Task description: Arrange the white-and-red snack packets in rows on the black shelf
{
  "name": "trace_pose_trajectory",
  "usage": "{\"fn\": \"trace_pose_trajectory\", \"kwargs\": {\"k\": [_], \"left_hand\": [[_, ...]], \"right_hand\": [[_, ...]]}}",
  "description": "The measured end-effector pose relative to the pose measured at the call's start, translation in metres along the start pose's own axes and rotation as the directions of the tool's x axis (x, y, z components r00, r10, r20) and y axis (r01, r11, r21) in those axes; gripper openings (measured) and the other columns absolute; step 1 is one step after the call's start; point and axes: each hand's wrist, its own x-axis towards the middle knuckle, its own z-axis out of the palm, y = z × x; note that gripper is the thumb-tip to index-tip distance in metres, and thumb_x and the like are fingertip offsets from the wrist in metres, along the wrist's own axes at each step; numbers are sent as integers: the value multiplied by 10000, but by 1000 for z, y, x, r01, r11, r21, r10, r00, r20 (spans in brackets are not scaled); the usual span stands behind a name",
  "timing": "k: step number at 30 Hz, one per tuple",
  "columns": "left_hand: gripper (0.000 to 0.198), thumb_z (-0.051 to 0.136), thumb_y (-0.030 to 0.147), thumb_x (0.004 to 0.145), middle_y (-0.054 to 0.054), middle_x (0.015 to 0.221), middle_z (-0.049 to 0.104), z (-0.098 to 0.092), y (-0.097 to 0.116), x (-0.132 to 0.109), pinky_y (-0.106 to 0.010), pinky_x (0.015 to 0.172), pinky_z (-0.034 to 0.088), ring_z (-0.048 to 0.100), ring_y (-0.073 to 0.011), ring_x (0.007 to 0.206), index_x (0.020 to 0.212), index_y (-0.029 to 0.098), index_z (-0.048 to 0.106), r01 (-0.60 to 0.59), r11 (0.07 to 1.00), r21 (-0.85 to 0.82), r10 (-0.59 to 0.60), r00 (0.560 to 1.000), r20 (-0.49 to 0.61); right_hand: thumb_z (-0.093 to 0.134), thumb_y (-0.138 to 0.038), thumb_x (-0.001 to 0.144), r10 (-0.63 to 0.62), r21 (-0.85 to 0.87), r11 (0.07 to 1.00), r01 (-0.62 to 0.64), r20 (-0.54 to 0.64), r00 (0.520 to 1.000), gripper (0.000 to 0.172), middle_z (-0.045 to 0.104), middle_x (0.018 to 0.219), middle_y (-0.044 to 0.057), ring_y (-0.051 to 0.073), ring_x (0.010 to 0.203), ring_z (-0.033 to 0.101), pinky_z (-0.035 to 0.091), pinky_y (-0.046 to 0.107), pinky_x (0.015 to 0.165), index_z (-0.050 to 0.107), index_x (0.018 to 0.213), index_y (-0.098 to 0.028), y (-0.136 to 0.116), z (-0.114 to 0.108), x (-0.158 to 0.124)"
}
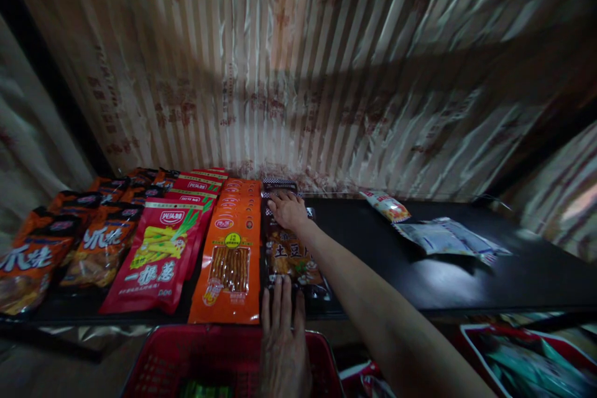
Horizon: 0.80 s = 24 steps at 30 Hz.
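My right hand [288, 210] reaches to the back of a row of dark snack packets [291, 258] on the black table [401, 273]. Its fingers lie flat on the rearmost packet. My left hand [282, 336] rests with its fingers stretched out on the front edge of the nearest dark packet, above a red basket [186, 360]. Left of these lie rows of orange packets [229, 267] and red packets [158, 255].
Brown-orange packets [32, 261] fill the table's left end. At the right lie an orange-white packet [387, 206] and pale blue packets [443, 237]. A striped curtain hangs behind. More packaging lies on the floor at lower right [522, 360].
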Motion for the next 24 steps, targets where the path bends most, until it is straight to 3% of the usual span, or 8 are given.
{"fn": "trace_pose_trajectory", "kwargs": {"k": [4, 9, 13, 15, 19, 24], "left_hand": [[532, 548, 285, 783, -168, 1437, 389, -6, 3, 3, -531, 1067, 291, 261, -305, 1369, 1293, 152, 479, 59, 997, -40, -60, 998, -35], [497, 534, 236, 797, -172, 1449, 368, -16, 6, 4, -541, 1070, 295, 250, -309, 1372, 1284, 146, 486, 67, 995, -76, -65, 998, 19], [485, 503, 213, 820, -170, 1461, 347, -21, 5, 3, -546, 1078, 286, 229, -305, 1379, 1300, 152, 465, 69, 992, -107, -67, 998, 20], [467, 502, 201, 820, -175, 1461, 344, -22, 5, 1, -549, 1082, 278, 206, -309, 1386, 1284, 148, 479, 64, 991, -118, -62, 998, 26], [446, 482, 142, 809, -176, 1463, 338, -25, 9, -2, -559, 1077, 281, 188, -314, 1389, 1255, 135, 499, 38, 991, -128, -31, 998, 60], [450, 494, 136, 794, -183, 1453, 353, -32, 15, -5, -559, 1068, 293, 193, -325, 1385, 1243, 125, 509, 22, 990, -143, -10, 997, 81]], "right_hand": [[297, -385, 947, -1, 35, 999, 3, -57, 998, 397, 538, 1312, 76, 253, 1242, 418, 319, 433, 996, 562, 1209, -249, -1, -4, -1], [302, -338, 954, 11, 86, 996, 4, -169, 986, 414, 459, 1390, 119, 243, 1317, 341, 261, 404, 1065, 560, 1224, -161, 4, -18, -5], [321, -352, 943, 30, 253, 964, 78, -397, 917, 422, 491, 1358, 139, 240, 1307, 371, 274, 417, 1079, 602, 1169, -135, 15, -30, -27], [311, -382, 939, 73, 344, 934, 98, -452, 889, 439, 472, 1378, 130, 230, 1309, 377, 284, 423, 1082, 598, 1171, -144, 20, -33, -50], [326, -454, 917, 287, 543, 839, -18, -414, 864, 497, 399, 1429, 142, 236, 1331, 348, 299, 427, 1080, 553, 1225, -137, 26, -28, -116], [321, -518, 884, 497, 697, 684, -215, -230, 837, 584, 425, 1406, 168, 246, 1321, 362, 282, 444, 1090, 525, 1257, -118, 31, -3, -178]]}}
